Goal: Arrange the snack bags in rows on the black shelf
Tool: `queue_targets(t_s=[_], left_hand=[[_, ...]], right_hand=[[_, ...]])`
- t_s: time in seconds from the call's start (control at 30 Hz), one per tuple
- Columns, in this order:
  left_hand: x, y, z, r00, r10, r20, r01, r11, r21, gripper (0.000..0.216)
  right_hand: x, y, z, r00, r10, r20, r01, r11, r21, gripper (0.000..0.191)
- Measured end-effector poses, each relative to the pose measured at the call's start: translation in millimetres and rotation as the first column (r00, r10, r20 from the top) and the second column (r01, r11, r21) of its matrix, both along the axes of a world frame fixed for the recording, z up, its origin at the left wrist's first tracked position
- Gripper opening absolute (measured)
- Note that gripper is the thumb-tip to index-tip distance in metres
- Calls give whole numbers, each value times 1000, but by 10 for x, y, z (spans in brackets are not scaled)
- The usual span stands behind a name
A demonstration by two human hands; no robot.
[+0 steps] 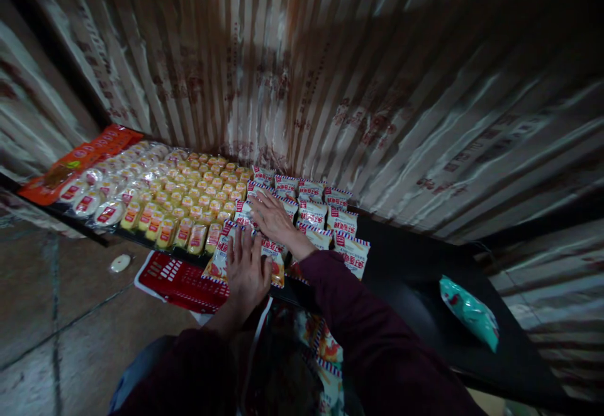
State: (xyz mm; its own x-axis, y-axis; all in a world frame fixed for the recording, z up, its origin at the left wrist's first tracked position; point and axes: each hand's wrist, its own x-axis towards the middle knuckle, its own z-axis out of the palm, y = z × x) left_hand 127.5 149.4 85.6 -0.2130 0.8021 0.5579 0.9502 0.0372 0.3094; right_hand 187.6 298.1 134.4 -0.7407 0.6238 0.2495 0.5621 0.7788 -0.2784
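Snack packets [312, 212] with red print and striped edges lie in rows on a black shelf [394, 258]. My left hand [248, 271] rests flat, fingers spread, on a front packet [271, 257] at the left end of these rows. Farther back, my right hand [274, 218] lies over another packet [258, 187], its fingers stretched out and reaching to the left. Neither hand grips anything. Yellow wrapped cakes [201, 192] stand in tight rows just left of my hands. More striped packets [330, 347] show below, between my forearms, in a dark container.
White round wrapped cakes [109, 213] and an orange package [80, 158] fill the shelf's left end. A green packet [469, 312] lies at the right. Under the shelf is a red basket [182, 281]; a white wrapped piece [121, 263] lies on the floor. Printed sheeting [302, 76] hangs behind.
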Motion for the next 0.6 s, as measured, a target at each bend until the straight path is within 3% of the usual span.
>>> queue_targets(t_s=[0.23, 0.6], left_hand=[[-133, 15, -226, 998, 57, 17, -57, 998, -1, 57], [-59, 170, -193, 996, 72, 50, -70, 996, -47, 53]], right_hand=[[-41, -101, -144, 988, -76, 135, 78, 997, -13, 48], [-91, -79, -178, 983, -146, 109, 150, 988, -25, 46]])
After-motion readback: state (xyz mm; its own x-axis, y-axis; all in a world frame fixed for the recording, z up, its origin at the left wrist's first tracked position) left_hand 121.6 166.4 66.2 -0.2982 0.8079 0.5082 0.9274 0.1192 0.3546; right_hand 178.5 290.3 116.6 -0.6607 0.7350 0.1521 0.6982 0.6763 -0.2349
